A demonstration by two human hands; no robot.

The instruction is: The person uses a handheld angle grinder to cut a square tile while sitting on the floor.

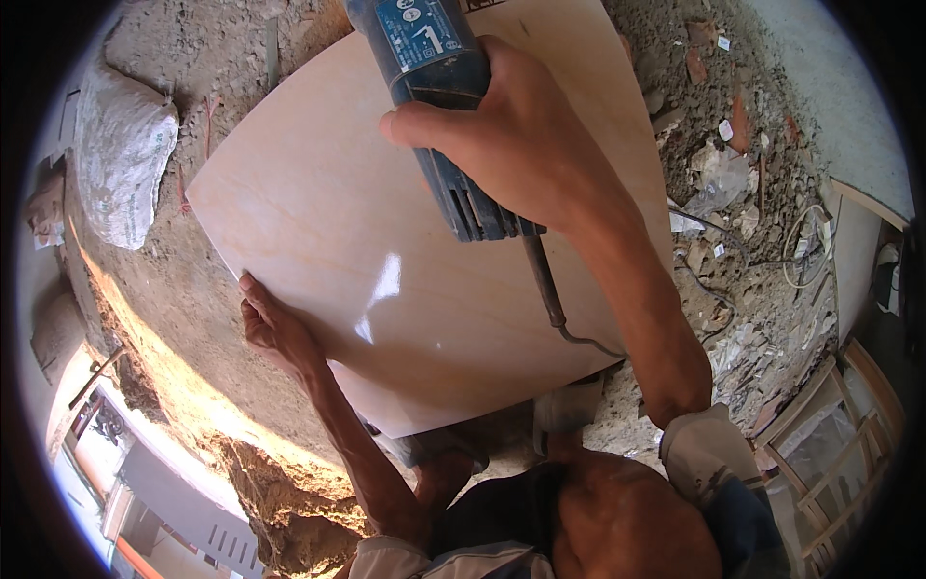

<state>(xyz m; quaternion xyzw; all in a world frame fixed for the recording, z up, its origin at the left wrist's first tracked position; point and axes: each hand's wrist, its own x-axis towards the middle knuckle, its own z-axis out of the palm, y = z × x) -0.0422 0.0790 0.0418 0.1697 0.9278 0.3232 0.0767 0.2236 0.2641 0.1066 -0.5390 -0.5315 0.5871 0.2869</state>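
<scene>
The right hand (pixel 516 130) wraps round a blue power tool (pixel 439 87), top centre; the left hand's (pixel 277 335) bunched fingers touch the central tile (pixel 309 212) at its left edge, whether pinching I cannot tell. A cord (pixel 542 280) crosses the tile. Around: rubble (pixel 728 174) right, white sack (pixel 125 159) upper left, wooden frame (pixel 820 482) lower right.

wht sack (pixel 125 159) l., wd frame (pixel 797 401) btm r.

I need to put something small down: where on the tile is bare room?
Free on the tile: its left part, between the left hand and the power tool; the strip between the right hand and the right edge. Crowded: the middle, at power tool and cord; the rubble beyond that edge.
</scene>
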